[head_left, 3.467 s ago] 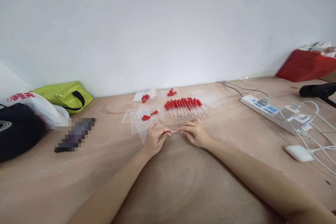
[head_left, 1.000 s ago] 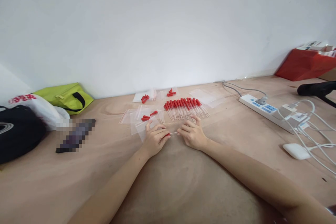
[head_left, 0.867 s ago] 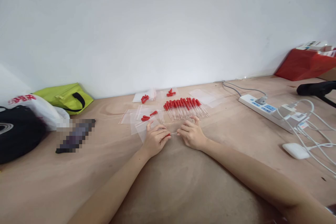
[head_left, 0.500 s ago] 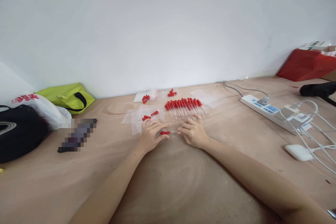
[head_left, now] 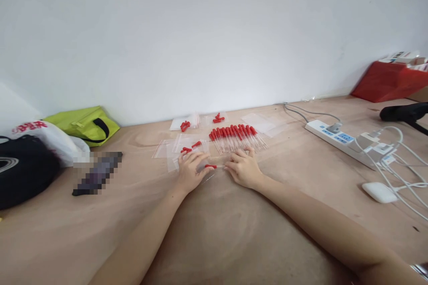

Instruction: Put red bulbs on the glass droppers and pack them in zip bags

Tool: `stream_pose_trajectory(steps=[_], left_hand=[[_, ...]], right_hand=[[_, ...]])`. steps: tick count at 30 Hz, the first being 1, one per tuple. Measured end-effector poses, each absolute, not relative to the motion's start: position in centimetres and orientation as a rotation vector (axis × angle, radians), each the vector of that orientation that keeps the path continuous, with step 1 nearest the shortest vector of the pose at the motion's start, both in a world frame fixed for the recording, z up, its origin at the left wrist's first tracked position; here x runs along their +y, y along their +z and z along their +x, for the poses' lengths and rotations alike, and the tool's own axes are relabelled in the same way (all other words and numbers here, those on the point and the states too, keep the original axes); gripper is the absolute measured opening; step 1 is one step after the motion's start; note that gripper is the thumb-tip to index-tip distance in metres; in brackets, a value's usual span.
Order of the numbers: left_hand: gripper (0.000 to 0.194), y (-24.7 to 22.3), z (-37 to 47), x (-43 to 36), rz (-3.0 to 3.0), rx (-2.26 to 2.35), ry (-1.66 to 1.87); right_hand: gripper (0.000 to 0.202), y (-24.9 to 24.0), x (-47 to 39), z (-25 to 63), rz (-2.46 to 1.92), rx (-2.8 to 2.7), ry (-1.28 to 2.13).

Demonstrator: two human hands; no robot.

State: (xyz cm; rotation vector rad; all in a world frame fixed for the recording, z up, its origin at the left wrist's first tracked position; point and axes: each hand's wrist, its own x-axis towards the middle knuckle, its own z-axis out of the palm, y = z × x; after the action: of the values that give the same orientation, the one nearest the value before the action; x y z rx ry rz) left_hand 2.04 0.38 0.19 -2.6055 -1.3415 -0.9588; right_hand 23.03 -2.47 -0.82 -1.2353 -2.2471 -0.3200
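Observation:
Between my hands lies a dropper with a red rubber bulb pointing left and a thin clear tube pointing right. My right hand pinches the tube end with thumb and fingers. My left hand is curled around a clear plastic zip bag, its edge showing below the thumb; the bulb lies at this bag, though how far inside I cannot tell. Just beyond my right hand is a row of several red-bulbed droppers. Loose red bulbs rest on clear bags past my left fingers.
More red bulbs and flat clear bags lie near the wall. At right are a white power strip, cables, a white charger case and a red bag. A yellow-green bag and a black bag stand left.
The dropper has shifted slightly up in the view between my hands, and more of the clear bag's edge shows below my left thumb. Both hands keep their hold.

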Motion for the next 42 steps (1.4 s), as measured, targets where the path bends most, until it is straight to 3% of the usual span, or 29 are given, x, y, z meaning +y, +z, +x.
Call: stream_pose_trajectory(steps=[4,9,25,33,42], left_hand=[[0.034,-0.1,1.8,1.0,-2.269,-1.777,-1.023],[0.038,-0.3,1.7,1.1,-2.186,-2.039,-0.794],[0.040,-1.1,0.5,2.2,-2.183,-2.001,-0.888],[0.028,0.7,0.2,4.8,-2.182,-2.003,-0.720],[0.022,-0.9,1.1,8.4,-2.419,-1.936,-0.759]], right_hand=[[0.024,-0.2,-1.2,22.0,-1.521,-2.017,-0.221],[0.024,-0.1,2.4,20.3,-1.773,-1.690,-0.149],[0.021,-0.6,5.3,19.3,-1.918,-1.643,-0.092],[0.025,0.4,4.3,16.3,-1.845,-1.828,0.001],[0.025,1.1,4.0,14.8,-2.032,-1.877,0.103]])
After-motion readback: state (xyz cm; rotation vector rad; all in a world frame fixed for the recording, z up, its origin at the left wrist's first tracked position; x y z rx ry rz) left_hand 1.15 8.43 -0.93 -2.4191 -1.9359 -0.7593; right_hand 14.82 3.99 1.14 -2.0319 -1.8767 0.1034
